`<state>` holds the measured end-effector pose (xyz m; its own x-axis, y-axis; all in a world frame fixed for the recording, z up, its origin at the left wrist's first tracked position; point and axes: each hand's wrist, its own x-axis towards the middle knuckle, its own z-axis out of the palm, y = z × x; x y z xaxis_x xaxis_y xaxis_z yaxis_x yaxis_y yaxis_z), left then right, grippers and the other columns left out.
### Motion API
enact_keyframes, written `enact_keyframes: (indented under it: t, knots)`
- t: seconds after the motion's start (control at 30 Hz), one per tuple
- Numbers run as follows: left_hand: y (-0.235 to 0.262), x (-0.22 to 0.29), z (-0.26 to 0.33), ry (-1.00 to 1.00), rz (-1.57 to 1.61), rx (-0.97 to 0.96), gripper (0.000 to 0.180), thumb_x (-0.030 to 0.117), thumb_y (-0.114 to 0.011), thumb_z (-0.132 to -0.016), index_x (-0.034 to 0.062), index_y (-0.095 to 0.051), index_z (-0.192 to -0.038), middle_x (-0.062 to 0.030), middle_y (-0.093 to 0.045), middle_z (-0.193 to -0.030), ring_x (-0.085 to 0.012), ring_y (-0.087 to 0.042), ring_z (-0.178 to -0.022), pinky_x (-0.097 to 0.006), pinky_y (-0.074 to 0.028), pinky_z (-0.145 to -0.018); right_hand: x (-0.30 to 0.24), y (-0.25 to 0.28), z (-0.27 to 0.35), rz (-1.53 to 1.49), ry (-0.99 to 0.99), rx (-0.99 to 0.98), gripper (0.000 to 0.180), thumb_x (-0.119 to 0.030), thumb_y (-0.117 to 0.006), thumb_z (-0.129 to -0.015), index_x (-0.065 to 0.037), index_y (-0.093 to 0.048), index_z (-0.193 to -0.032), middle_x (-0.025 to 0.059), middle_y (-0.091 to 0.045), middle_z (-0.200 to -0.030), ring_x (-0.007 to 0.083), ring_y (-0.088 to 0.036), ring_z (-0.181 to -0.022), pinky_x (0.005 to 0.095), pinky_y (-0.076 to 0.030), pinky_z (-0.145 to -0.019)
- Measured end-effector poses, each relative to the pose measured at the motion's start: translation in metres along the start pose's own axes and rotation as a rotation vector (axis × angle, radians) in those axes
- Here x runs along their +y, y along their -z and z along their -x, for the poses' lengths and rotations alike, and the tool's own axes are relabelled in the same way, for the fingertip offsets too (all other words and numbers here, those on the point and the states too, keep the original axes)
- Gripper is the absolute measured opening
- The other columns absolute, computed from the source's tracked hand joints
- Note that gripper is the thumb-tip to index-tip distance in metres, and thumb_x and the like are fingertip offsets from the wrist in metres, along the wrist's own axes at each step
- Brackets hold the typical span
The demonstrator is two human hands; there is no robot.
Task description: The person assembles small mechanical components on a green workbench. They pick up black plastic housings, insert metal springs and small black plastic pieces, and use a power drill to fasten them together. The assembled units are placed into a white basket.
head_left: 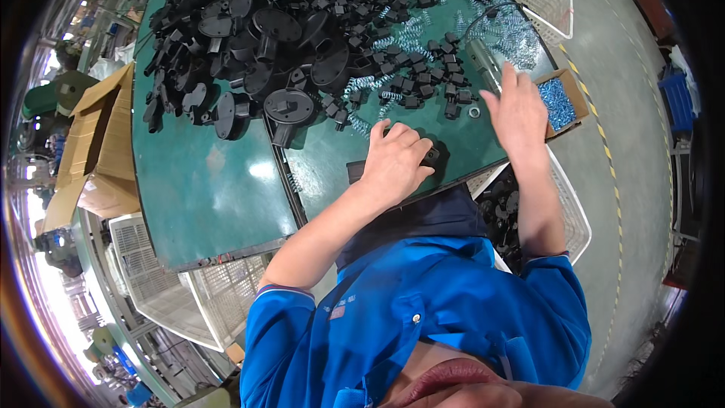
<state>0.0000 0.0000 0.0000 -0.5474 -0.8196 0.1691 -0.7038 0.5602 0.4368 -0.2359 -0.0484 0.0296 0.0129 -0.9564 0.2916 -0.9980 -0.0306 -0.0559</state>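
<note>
head view: left hand (396,160) curled over black part (354,171), hold unclear; right hand (521,115) half-spread at grey tool (479,54); likely pickup step, next requiring grip.

The head fisheye looks steeply down from close above, tabletop (215,189) toward twelve o'clock, wearer's shirt (461,279) at six.

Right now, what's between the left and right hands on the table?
Head view: mostly bare green tabletop, plus a small metal ring near the right hand and the end of a black part poking out from under the left hand.
</note>
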Motion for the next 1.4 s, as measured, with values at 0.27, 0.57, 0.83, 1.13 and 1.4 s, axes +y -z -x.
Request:
enact_keyframes:
  t: [0.27, 0.57, 0.83, 1.13, 1.4]
  knots:
    - [0.003, -0.007, -0.001, -0.009, 0.01, 0.007, 0.041, 0.025, -0.082, -0.069, 0.0092, -0.069, -0.104, -0.0054, -0.063, -0.095, -0.0246, -0.057, -0.108, -0.056, -0.029, -0.111, 0.031, -0.042, -0.015, 0.002, -0.015, -0.153, 0.064, -0.032, -0.078, -0.079, 0.003, -0.049, -0.124, 0.0198, -0.064, -0.089, 0.0383, -0.068, -0.081, 0.0444, -0.056, -0.071]
    - [-0.004, -0.004, -0.031, -0.023, -0.014, 0.007, 0.04, 0.027, -0.08, -0.069, 0.0072, -0.07, -0.102, -0.006, -0.062, -0.092, -0.0248, -0.057, -0.105, -0.053, -0.03, -0.109, 0.018, 0.018, -0.006, -0.927, -0.152, -0.054, 0.055, -0.017, -0.076, -0.082, 0.005, -0.053, -0.127, 0.0137, -0.069, -0.098, 0.0187, -0.067, -0.081, 0.0313, -0.053, -0.072]
    - [-0.005, 0.002, -0.034, 0.009, -0.017, 0.014, 0.039, 0.016, -0.084, -0.063, 0.0094, -0.071, -0.099, -0.0038, -0.062, -0.089, -0.0234, -0.058, -0.102, -0.053, -0.033, -0.108, -0.019, 0.022, 0.002, -1.949, 0.172, 0.229, 0.054, -0.014, -0.078, -0.079, 0.004, -0.048, -0.12, 0.0118, -0.053, -0.097, 0.0223, -0.067, -0.072, 0.0315, -0.056, -0.063]
    - [-0.006, 0.002, -0.035, 0.011, -0.001, 0.002, 0.039, 0.019, -0.083, -0.064, 0.0104, -0.071, -0.1, -0.0027, -0.06, -0.087, -0.0226, -0.058, -0.101, -0.053, -0.033, -0.108, -0.042, 0.003, -0.002, -1.845, 0.367, 0.37, 0.054, -0.005, -0.071, -0.079, 0.004, -0.042, -0.123, 0.0154, -0.049, -0.103, 0.0219, -0.063, -0.072, 0.0331, -0.058, -0.055]
    - [-0.006, 0.001, -0.034, 0.015, 0.003, -0.003, 0.04, 0.021, -0.083, -0.064, 0.0104, -0.071, -0.101, -0.0029, -0.06, -0.087, -0.0228, -0.057, -0.101, -0.053, -0.033, -0.109, -0.049, 0.003, -0.002, -1.716, 0.266, 0.415, 0.058, -0.025, -0.074, -0.084, 0.0, -0.042, -0.125, 0.0145, -0.047, -0.099, 0.0259, -0.065, -0.067, 0.0329, -0.056, -0.055]
